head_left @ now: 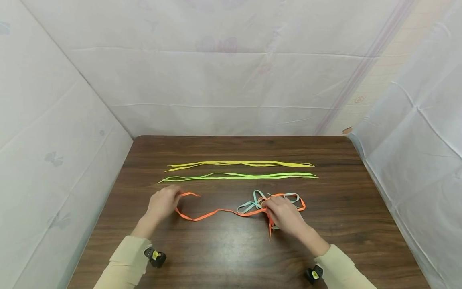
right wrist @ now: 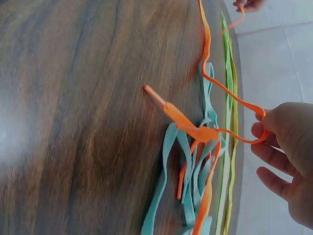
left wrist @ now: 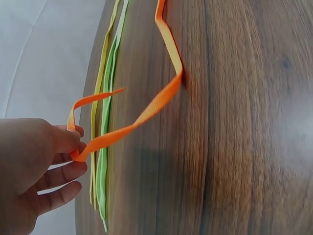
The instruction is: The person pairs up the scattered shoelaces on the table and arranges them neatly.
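An orange shoelace stretches between the two hands. My left hand pinches it near one end, whose tip pokes out past the fingers; the left wrist view shows thumb and forefinger closed on the flat lace. On the right, my right hand pinches another part of the same lace above a tangle. That tangle mixes orange lace with a light blue shoelace. In the right wrist view an orange knot sits over the blue loops, with an orange tip sticking out beside it.
Farther back on the brown wooden table lie a yellow shoelace pair and a green shoelace pair, stretched side by side. White sheeting hangs behind the table and along both sides.
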`<state>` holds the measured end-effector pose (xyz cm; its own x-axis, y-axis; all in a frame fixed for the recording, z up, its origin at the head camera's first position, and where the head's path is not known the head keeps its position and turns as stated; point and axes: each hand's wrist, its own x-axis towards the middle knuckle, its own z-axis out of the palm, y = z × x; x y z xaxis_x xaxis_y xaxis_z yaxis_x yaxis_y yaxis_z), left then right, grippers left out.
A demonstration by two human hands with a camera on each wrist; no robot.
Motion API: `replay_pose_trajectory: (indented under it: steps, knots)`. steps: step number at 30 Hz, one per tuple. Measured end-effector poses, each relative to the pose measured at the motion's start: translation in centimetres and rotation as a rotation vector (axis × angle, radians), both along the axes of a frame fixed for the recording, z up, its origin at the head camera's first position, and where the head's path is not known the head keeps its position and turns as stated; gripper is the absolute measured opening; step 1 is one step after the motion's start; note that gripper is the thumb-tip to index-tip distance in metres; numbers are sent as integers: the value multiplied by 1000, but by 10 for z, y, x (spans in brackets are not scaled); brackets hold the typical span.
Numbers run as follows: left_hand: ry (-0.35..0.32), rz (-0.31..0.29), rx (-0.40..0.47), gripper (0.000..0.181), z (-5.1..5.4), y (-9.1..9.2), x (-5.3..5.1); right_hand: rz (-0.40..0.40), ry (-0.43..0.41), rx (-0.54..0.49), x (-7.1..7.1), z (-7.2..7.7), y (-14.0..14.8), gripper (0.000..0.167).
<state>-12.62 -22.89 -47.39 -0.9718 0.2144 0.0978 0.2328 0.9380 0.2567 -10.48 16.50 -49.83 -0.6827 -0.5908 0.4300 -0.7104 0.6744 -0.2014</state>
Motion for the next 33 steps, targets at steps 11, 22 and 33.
replay_pose_trajectory:
  steps: [11, 22, 33]
  knots:
    - [-35, 84, 2, 8, 6, -21, 3, -104, -41, 5, -6, 9, 25, 11]
    - [-47, 127, 16, 8, 2, -35, 5, -149, -47, 29, -10, 9, 51, 12]
    - [-53, 175, 35, 13, 2, -42, 7, -190, -46, 42, -11, 11, 65, 14]
